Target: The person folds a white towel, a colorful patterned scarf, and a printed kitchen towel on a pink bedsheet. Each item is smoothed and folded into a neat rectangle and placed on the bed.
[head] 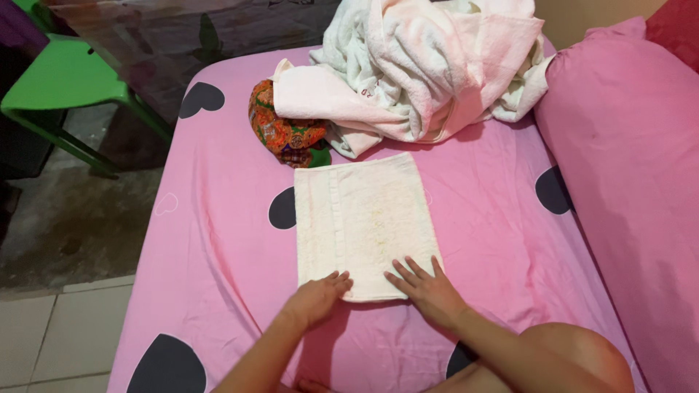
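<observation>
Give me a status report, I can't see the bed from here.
Left hand and right hand flat on folded cream towel's near edge. Unfolded towel pile behind it. Nothing in the way.

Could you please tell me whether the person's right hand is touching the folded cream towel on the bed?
Touching. The head view shows the right hand lying flat with its fingers spread on the near edge of the folded cream towel.
</observation>
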